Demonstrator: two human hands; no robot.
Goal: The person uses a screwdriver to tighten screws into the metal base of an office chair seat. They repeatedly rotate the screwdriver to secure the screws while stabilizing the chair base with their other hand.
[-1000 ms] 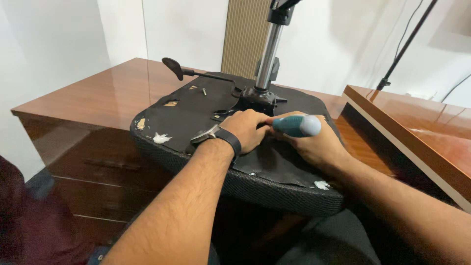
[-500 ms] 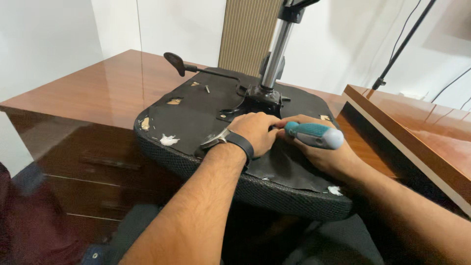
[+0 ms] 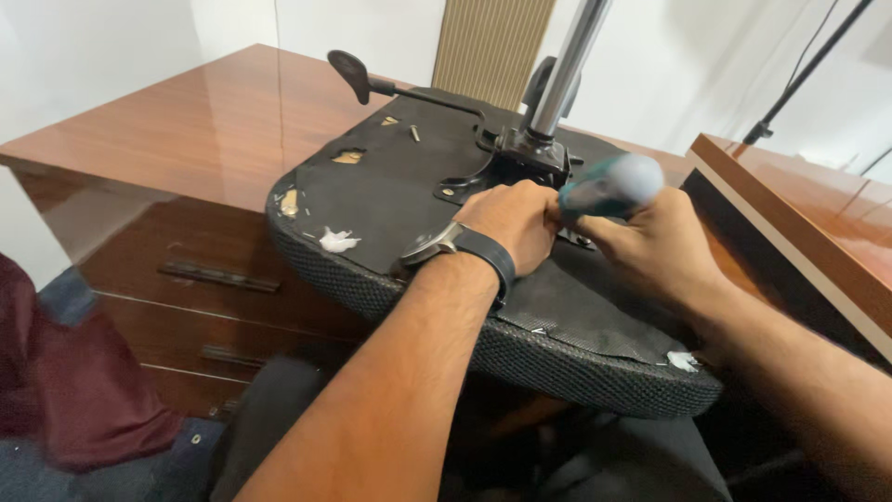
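Right hand (image 3: 664, 246) has a closed grip on the teal screwdriver handle (image 3: 609, 186), left hand (image 3: 509, 223) curled around its tip at the bracket on the upturned chair seat (image 3: 390, 200) overhanging the tabletop (image 3: 186, 121); a slip would likely jab the left fingers.

Upturned chair seat (image 3: 390, 195) lies on desk (image 3: 186, 130); gas-lift column (image 3: 571, 65) rises behind both hands; lever (image 3: 358, 74) at far left.

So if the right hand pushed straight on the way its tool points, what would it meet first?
Probably the left hand: the right hand aims its teal-handled tool leftward at it, though the tip is hidden.
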